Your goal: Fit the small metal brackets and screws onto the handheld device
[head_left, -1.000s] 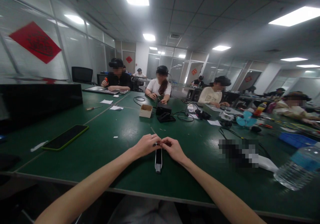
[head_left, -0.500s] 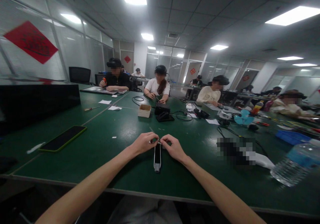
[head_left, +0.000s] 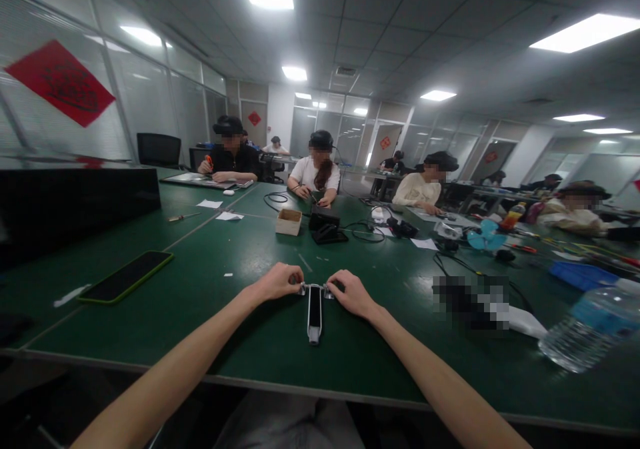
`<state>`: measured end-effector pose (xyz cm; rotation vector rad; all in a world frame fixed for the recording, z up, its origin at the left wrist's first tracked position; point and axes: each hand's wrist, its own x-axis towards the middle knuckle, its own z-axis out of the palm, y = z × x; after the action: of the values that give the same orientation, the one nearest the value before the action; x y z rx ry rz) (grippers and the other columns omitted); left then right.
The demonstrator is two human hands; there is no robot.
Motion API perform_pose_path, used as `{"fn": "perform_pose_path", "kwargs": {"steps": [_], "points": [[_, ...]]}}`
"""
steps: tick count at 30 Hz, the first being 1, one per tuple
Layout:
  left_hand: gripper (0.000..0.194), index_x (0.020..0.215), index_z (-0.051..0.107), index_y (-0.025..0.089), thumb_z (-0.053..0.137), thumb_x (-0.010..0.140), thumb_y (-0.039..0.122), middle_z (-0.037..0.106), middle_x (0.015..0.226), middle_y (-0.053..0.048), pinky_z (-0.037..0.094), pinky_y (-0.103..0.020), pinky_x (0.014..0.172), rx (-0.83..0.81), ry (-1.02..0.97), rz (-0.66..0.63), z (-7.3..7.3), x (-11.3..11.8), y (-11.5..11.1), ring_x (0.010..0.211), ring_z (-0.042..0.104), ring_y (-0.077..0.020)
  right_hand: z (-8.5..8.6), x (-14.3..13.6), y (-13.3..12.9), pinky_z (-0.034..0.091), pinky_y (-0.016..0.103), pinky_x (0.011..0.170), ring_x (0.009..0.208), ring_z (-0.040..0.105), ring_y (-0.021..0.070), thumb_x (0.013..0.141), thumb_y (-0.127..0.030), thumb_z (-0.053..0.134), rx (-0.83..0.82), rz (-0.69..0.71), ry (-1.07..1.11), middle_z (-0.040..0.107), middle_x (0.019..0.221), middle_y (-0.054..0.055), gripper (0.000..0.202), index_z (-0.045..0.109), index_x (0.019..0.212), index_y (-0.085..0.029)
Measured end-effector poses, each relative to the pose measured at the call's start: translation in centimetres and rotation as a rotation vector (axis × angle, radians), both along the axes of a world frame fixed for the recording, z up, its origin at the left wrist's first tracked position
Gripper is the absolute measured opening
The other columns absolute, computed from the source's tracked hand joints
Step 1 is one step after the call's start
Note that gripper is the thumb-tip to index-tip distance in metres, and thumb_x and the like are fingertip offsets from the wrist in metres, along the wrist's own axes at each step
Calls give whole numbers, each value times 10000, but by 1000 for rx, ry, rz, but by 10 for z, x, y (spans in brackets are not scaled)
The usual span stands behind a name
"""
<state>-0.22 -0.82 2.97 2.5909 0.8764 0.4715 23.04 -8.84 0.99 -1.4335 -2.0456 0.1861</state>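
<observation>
In front of me on the green table point(head_left: 270, 349) lies a slim white-framed device point(head_left: 315, 317) with a black inner strip, its narrow grey end toward me. At its far end a thin crosspiece reaches out to both sides, with a small silvery part at each tip. My left hand point(head_left: 280, 281) is closed, thumb and fingers pinched at the left silvery part point(head_left: 302, 289). On the other side my right hand point(head_left: 350, 293) pinches at the right silvery part point(head_left: 329, 292). The fingertips partly hide both small parts, whose exact kind I cannot make out.
A phone point(head_left: 127, 277) in a green case lies at left, near a black panel point(head_left: 80, 205). Ahead are an open box point(head_left: 289, 223) and a black stand point(head_left: 325, 225). A water bottle point(head_left: 587, 332), blue tray point(head_left: 583, 275) and small fan point(head_left: 487, 235) stand at right. Several people sit beyond.
My hands have moved apart, the left one to the left and the right one slightly right. The crosspiece and silvery tips at the device's far end now show between them.
</observation>
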Motion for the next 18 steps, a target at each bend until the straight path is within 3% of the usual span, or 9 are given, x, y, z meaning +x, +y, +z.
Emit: {"fn": "perform_pose_path", "kwargs": {"steps": [6, 12, 18], "points": [[172, 870, 714, 193, 608, 789, 301, 682, 777, -2, 410, -212, 637, 10, 29, 0, 5, 0, -1, 689, 594, -135, 2, -2, -2, 445, 306, 723, 816, 552, 173, 893, -285, 505, -10, 7, -12, 637, 859, 54, 188, 649, 830, -182], [189, 880, 720, 194, 606, 793, 316, 705, 804, 1, 416, -206, 647, -103, 11, 5, 10, -1, -6, 707, 603, -133, 2, -3, -2, 438, 309, 732, 810, 551, 167, 892, -277, 512, -13, 14, -11, 640, 849, 44, 182, 645, 813, -183], [185, 882, 713, 187, 604, 787, 302, 710, 817, -4, 437, -211, 657, -141, 0, 11, 4, -1, -2, 713, 621, -137, 0, -2, -1, 435, 308, 733, 815, 548, 167, 891, -276, 515, -19, 7, -15, 639, 853, 42, 174, 647, 829, -182]]}}
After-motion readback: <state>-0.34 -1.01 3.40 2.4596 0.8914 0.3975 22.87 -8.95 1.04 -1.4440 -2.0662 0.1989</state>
